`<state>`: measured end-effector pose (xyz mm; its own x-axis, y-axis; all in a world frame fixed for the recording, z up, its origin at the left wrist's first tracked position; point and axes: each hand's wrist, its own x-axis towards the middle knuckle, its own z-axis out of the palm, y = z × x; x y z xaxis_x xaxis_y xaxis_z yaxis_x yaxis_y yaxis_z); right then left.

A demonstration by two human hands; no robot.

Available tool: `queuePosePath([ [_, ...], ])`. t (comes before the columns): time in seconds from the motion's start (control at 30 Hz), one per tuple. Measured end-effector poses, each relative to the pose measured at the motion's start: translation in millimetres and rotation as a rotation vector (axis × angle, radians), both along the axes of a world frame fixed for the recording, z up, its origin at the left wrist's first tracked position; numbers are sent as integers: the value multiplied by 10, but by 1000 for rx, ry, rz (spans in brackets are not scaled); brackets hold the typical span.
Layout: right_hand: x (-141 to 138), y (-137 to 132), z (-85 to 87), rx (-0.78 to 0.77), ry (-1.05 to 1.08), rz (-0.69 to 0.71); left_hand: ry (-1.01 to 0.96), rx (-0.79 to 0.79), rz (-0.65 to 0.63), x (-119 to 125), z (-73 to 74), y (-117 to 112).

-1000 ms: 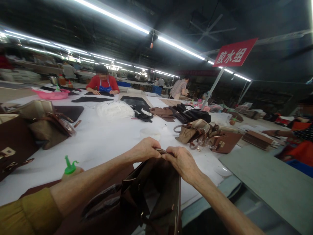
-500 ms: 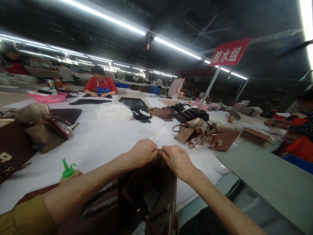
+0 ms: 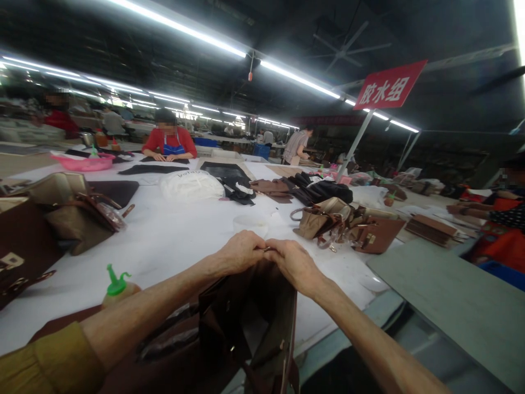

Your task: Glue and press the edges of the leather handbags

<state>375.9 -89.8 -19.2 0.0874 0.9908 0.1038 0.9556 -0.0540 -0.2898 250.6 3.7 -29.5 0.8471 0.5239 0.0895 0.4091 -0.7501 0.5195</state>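
A dark brown handbag (image 3: 229,328) stands before me at the table's near edge, its open inside facing me. My left hand (image 3: 244,249) pinches the bag's far upper edge. Right beside it, my right hand (image 3: 289,260) grips the same edge, fingertips nearly meeting the left ones. A small brownish bit of the edge shows between the two thumbs. Wrapped handles lie on the bag's left part, under my left forearm. A glue bottle with a green nozzle (image 3: 117,285) is just beyond that forearm.
Brown handbags (image 3: 77,216) stand at the left, and more handbags (image 3: 348,224) at the right. A white tub (image 3: 250,223) sits beyond my hands. Farther back are a white plastic bundle (image 3: 191,186), a pink basin (image 3: 84,161) and a co-worker in red (image 3: 170,143).
Both hands stay on the bag's edge. My right fingers have shifted slightly up and left, closer over the left fingertips. The view has moved a little.
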Motion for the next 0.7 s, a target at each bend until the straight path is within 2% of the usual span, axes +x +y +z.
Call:
queuePosePath([
  [0.17,92,118,-71,-82,150,66,55,-78,110,-227,24,-68],
  [0.33,43,86,-35,-40,146,3,146,-192,172,-583,15,-190],
  [0.43,-26,-45,88,-20,137,-12,152,-200,141,-710,59,-139],
  [0.53,-78,-220,183,-20,114,-12,128,-184,63,-731,123,-23],
  [0.6,-76,-321,171,-25,94,-26,139,-149,-4,-702,137,25],
  [0.7,7,-412,54,-39,138,-72,136,-89,-69,-640,98,15],
])
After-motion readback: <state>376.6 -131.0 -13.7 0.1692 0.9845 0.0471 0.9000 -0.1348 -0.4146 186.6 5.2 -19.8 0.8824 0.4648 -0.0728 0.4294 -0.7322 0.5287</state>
